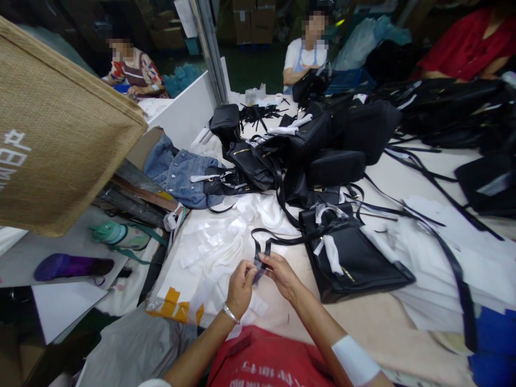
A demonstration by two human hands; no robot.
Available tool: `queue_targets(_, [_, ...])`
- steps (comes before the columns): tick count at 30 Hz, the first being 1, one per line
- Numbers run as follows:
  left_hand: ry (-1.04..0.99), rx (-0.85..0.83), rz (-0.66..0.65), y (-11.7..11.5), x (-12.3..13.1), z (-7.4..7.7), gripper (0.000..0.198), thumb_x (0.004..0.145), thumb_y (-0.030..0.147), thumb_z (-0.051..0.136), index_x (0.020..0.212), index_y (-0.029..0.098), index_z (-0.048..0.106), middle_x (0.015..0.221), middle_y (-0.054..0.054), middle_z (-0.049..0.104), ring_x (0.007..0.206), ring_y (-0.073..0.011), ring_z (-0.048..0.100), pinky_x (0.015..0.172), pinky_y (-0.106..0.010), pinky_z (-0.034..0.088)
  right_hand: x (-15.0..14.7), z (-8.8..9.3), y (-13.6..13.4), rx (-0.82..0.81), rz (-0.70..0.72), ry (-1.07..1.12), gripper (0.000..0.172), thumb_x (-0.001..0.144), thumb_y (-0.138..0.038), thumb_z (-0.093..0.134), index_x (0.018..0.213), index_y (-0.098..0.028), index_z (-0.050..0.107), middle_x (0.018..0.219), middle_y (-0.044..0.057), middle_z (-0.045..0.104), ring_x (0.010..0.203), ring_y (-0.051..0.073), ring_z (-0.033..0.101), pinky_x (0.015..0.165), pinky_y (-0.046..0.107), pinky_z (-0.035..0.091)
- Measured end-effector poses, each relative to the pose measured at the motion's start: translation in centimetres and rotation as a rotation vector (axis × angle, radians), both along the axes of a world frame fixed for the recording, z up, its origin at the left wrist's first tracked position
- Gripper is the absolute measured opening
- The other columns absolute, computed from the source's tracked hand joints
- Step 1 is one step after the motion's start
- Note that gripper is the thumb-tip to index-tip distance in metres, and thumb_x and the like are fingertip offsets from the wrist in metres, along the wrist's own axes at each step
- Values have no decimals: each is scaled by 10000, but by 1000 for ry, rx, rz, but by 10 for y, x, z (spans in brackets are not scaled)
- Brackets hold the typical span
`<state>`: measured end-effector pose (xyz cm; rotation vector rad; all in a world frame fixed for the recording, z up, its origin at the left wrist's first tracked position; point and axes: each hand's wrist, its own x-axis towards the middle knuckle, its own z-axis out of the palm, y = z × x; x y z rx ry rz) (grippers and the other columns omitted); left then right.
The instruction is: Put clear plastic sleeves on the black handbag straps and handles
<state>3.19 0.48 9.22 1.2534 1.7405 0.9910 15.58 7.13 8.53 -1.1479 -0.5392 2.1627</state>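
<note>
A black strap (278, 236) runs from the black handbag (358, 258) to my two hands, which meet in front of my body. My right hand (282, 274) is closed on the strap near its buckle or end loop. At the same spot my left hand (241, 287) pinches a small clear plastic piece (259, 267) that lies against the strap. The bag rests on its side just right of my hands, with white wrapping (331, 255) around parts of it. Thin white wrapping sheets (217, 247) lie left of my hands.
Several black bags (334, 129) are piled at the back of the table. A denim garment (181, 177) lies at the left edge, near a purple bottle (72, 267) and a green bottle (121, 235) on a lower shelf. A burlap bag (68, 129) hangs upper left. Co-workers sit beyond.
</note>
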Motion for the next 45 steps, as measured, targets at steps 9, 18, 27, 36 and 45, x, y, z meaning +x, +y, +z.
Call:
queue_targets(9, [28,-17,21,-1,1,1,139,870,294,432,817,203,521,726,18,556,702,-136,521,663,-223,374,9,-1,-3,78,-2,-62,286,726,-451,659,850,-195,625,842,29,612,758,146,537,722,286,440])
queue_targets(18, [30,-37,61,-1,-2,-2,143,872,306,440,844,193,523,690,30,574,648,-116,529,625,-208,373,18,-1,-7,120,-202,-92,249,678,-379,725,773,-206,572,749,-23,555,696,115,509,689,247,428])
queue_targets(27, [33,-57,2,0,3,6,155,881,318,427,840,195,513,689,29,572,636,-114,534,602,-205,381,12,-3,-36,209,-153,-166,236,700,-400,700,744,-199,583,705,-26,555,688,125,517,669,254,430])
queue_targets(36, [0,-28,-68,9,18,12,150,892,289,400,839,205,513,687,25,584,639,-121,571,606,-217,419,12,3,-49,261,-42,-161,333,717,-385,691,978,-185,641,929,46,661,855,200,571,764,300,428])
queue_targets(45, [532,155,-150,34,-33,-15,399,880,239,403,1277,238,440,1408,-90,357,1320,-256,282,1066,-474,255,29,21,-44,261,-195,-156,325,801,-409,605,1035,-184,604,911,66,654,855,195,574,823,318,408])
